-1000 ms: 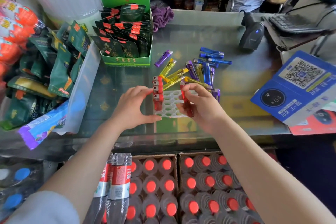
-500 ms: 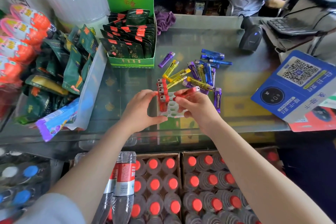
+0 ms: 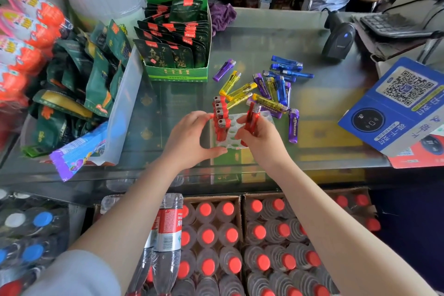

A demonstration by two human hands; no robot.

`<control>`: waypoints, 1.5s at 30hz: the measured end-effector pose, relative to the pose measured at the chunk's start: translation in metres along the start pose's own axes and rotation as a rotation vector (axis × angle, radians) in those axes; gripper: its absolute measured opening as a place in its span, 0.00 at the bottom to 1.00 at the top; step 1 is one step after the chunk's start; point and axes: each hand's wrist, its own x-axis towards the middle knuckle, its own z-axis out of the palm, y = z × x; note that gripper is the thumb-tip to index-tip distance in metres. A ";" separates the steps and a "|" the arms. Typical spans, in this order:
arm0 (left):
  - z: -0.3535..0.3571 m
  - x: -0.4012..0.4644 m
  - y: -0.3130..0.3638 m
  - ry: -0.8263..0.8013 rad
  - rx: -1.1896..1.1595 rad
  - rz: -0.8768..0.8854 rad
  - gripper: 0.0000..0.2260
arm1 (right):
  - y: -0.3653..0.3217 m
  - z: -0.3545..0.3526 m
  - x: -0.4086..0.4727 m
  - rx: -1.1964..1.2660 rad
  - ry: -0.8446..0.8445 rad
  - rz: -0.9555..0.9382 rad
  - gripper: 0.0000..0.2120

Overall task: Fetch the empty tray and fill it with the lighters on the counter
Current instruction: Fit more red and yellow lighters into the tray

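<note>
A white plastic tray [image 3: 231, 137] with round holes sits on the glass counter. Several red lighters [image 3: 219, 118] stand upright in its left column. My left hand [image 3: 192, 137] grips the tray's left side, thumb along its near edge. My right hand [image 3: 260, 138] pinches another red lighter [image 3: 252, 118], held upright over the tray's right part. Behind the tray lies a loose heap of yellow lighters [image 3: 237, 91], purple lighters [image 3: 293, 125] and blue lighters [image 3: 286, 67].
A green display box of tea packets [image 3: 177, 55] stands behind left. Snack bags [image 3: 72, 84] crowd the left side. A barcode scanner [image 3: 338, 41] and a blue QR sign [image 3: 398, 106] are to the right. Crates of bottled water [image 3: 240, 243] sit below the counter.
My right hand has turned the red lighter from lying sideways to upright and brought it down over the tray. My left hand keeps hold of the tray.
</note>
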 end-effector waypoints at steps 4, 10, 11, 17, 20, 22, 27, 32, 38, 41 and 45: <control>0.000 0.000 0.001 0.000 0.003 -0.002 0.36 | 0.000 0.003 -0.004 0.028 -0.059 0.018 0.09; -0.001 0.000 0.002 -0.038 -0.002 -0.017 0.38 | 0.004 0.015 -0.015 -0.016 0.104 -0.059 0.06; -0.001 0.000 0.002 -0.037 -0.007 -0.018 0.38 | 0.005 0.018 -0.016 -0.027 0.112 -0.065 0.07; 0.000 0.000 0.001 -0.016 -0.003 -0.001 0.37 | -0.003 0.027 -0.020 -0.212 0.180 -0.133 0.07; -0.001 -0.001 0.002 -0.011 -0.028 0.005 0.37 | -0.010 0.034 -0.023 -0.266 0.203 -0.147 0.07; -0.002 -0.001 0.001 -0.008 -0.047 0.010 0.35 | -0.013 0.039 -0.025 -0.271 0.225 -0.141 0.07; -0.002 0.001 -0.001 -0.011 -0.051 0.030 0.34 | -0.017 0.045 -0.028 -0.260 0.259 -0.111 0.10; -0.001 0.000 -0.002 0.016 -0.057 0.052 0.33 | -0.016 0.048 -0.030 -0.305 0.265 -0.124 0.08; 0.000 0.000 -0.003 0.027 -0.044 0.055 0.33 | -0.010 0.051 -0.030 -0.370 0.279 -0.068 0.10; 0.000 0.000 -0.002 0.022 -0.039 0.050 0.34 | -0.008 0.048 -0.025 -0.307 0.259 0.000 0.11; -0.002 0.000 -0.001 -0.002 -0.044 0.039 0.35 | -0.006 0.037 -0.022 -0.267 0.154 -0.038 0.15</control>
